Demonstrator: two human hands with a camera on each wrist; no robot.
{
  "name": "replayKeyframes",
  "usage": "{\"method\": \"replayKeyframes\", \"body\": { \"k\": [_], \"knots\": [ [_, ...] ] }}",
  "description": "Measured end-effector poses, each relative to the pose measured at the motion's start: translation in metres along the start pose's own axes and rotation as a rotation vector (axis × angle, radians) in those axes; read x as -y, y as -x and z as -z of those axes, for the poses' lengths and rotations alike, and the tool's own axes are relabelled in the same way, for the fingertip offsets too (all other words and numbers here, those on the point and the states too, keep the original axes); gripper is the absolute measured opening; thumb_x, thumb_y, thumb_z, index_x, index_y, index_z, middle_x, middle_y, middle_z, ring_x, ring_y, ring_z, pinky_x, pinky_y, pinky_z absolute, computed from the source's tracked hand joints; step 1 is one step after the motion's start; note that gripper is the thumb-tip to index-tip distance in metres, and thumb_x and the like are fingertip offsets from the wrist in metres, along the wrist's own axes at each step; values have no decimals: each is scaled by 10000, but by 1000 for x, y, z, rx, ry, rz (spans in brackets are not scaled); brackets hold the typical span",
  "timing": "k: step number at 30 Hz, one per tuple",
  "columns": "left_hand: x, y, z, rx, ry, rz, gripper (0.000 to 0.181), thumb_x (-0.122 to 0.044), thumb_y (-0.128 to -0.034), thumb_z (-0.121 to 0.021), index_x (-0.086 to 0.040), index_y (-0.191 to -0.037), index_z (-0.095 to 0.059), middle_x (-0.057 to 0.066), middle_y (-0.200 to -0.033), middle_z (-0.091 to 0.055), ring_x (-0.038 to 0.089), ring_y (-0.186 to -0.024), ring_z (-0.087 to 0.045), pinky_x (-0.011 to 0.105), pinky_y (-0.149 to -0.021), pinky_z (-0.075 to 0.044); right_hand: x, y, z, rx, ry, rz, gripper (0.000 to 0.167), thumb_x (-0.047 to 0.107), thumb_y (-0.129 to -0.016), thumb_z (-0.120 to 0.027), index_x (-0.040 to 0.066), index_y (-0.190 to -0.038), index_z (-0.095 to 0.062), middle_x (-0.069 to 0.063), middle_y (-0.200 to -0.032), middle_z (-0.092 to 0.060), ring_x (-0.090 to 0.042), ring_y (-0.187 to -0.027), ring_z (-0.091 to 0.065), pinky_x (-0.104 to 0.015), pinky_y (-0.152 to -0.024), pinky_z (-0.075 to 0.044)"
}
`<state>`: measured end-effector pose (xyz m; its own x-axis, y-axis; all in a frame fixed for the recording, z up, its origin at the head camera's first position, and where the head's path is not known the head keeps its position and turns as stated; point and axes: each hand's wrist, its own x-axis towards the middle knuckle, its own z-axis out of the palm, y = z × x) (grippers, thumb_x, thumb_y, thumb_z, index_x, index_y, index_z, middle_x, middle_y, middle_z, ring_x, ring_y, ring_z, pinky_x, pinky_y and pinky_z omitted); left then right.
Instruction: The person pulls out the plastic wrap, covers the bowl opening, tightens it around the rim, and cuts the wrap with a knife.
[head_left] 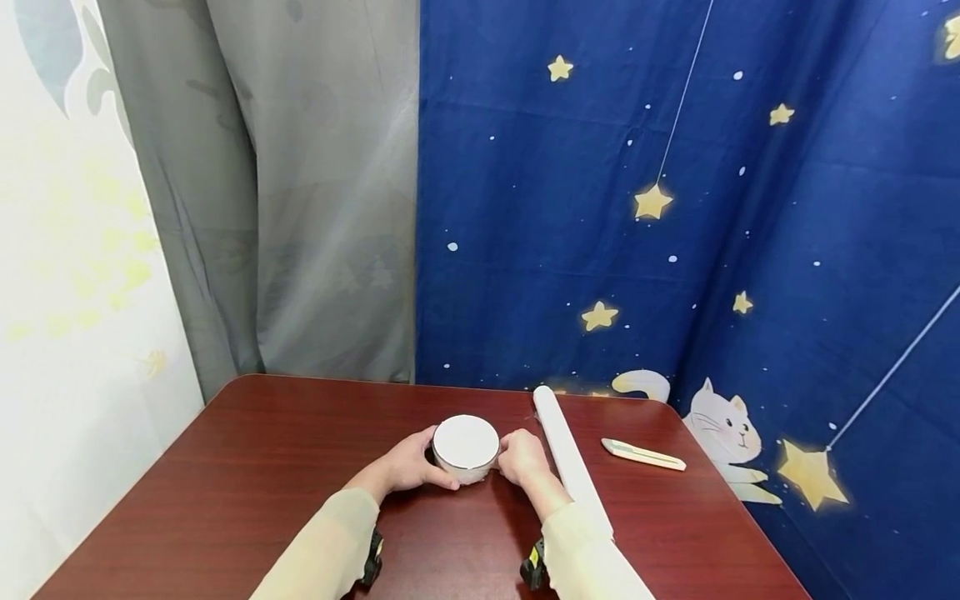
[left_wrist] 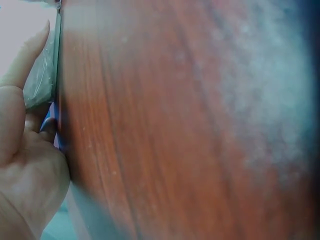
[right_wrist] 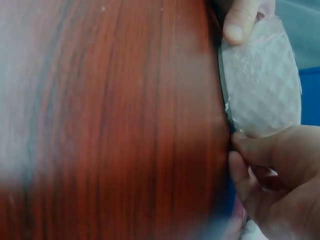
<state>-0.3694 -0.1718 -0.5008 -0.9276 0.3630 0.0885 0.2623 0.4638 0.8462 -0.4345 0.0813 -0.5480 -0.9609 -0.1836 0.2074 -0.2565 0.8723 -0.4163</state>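
A round white bowl [head_left: 466, 442] with a dark rim stands on the table, clear cling film [right_wrist: 250, 65] stretched over its diamond-patterned side. My left hand [head_left: 408, 463] grips the bowl from the left, its thumb lying across the near side. In the left wrist view the left hand [left_wrist: 32, 165] holds the bowl's wrinkled, film-covered wall [left_wrist: 42, 82]. At the bowl's right side my right hand [head_left: 522, 457] has curled fingers. The right wrist view shows the right hand [right_wrist: 287, 170] pinching at the lower edge of the film against the bowl.
A long white roll [head_left: 570, 458] lies just right of my right forearm. Farther right is a pale utility knife [head_left: 642, 454]. The dark red wooden table [head_left: 300, 433] has its back edge near grey and blue star-patterned curtains [head_left: 540, 250].
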Motion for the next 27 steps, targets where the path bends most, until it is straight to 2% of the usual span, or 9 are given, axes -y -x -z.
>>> {"method": "replayKeyframes", "body": {
  "k": [4, 7, 11, 14, 18, 21, 23, 25, 27],
  "knots": [
    [-1, 0, 0, -3, -5, -7, 1029, -186, -726, -1041, -15, -1593, -515, 123, -1502, -683, 306, -1420, -584, 547, -1235, -416, 4, 0, -5, -54, 52, 23, 102, 79, -797, -753, 169, -758, -725, -17, -808, -762, -273, -831, -728, -445, -819, -619],
    [0, 1, -1, -7, -11, -8, 1016, -189, -725, -1041, -11, -1583, -527, 123, -1489, -692, 306, -1408, -593, 539, -1226, -428, 10, 3, -5, -56, 96, 17, 73, 83, -813, -755, 131, -866, -770, -65, -911, -804, -310, -933, -773, -472, -895, -633],
    [-1, 1, -2, -3, -22, -5, 1013, -198, -732, -1042, -6, -1582, -526, 126, -1497, -687, 309, -1411, -590, 547, -1230, -430, 23, 13, 6, 19, 124, 19, 260, 70, -841, -746, -4, -1089, -754, -173, -1037, -778, -358, -1060, -752, -488, -991, -613],
    [-2, 1, -2, -3, -28, -1, 1011, -198, -734, -1041, -3, -1581, -525, 130, -1500, -683, 314, -1409, -590, 560, -1234, -428, 30, 20, 16, 78, 75, 20, 407, 54, -849, -724, -93, -1227, -686, -238, -1126, -736, -408, -1131, -713, -527, -1033, -589],
    [-4, 2, -3, -6, -33, 8, 1009, -207, -735, -1040, 2, -1576, -524, 134, -1492, -686, 314, -1398, -598, 567, -1231, -432, 24, 19, 14, 109, 42, 26, 452, 40, -866, -681, -111, -1291, -651, -255, -1199, -723, -417, -1183, -699, -540, -1076, -568],
    [-4, 2, -3, -9, -33, 13, 1007, -213, -735, -1040, 5, -1571, -525, 131, -1484, -691, 309, -1390, -603, 565, -1226, -437, 13, 14, 6, 94, 30, 62, 361, 50, -882, -668, -77, -1220, -674, -222, -1136, -741, -388, -1122, -720, -523, -1043, -583],
    [-4, 2, -4, -9, -31, 16, 1002, -217, -737, -1040, 1, -1570, -527, 125, -1478, -695, 303, -1385, -604, 559, -1224, -439, 6, 12, 3, 73, -9, 71, 217, 83, -876, -690, -14, -1069, -701, -156, -1001, -745, -327, -974, -721, -466, -926, -607],
    [-4, 2, -4, -9, -28, 17, 1000, -215, -738, -1040, -5, -1570, -528, 120, -1478, -695, 296, -1384, -603, 549, -1222, -437, 5, 15, 9, 67, -83, 55, 76, 100, -849, -727, 55, -896, -689, -85, -857, -714, -262, -824, -673, -399, -798, -588],
    [-4, 2, -5, -9, -32, 19, 998, -220, -741, -1038, -14, -1573, -528, 114, -1480, -695, 289, -1382, -602, 539, -1219, -438, 9, 20, 21, 72, -170, 18, 127, 112, -810, -767, 111, -754, -653, -11, -735, -657, -193, -709, -590, -327, -691, -523]
  ]
}}
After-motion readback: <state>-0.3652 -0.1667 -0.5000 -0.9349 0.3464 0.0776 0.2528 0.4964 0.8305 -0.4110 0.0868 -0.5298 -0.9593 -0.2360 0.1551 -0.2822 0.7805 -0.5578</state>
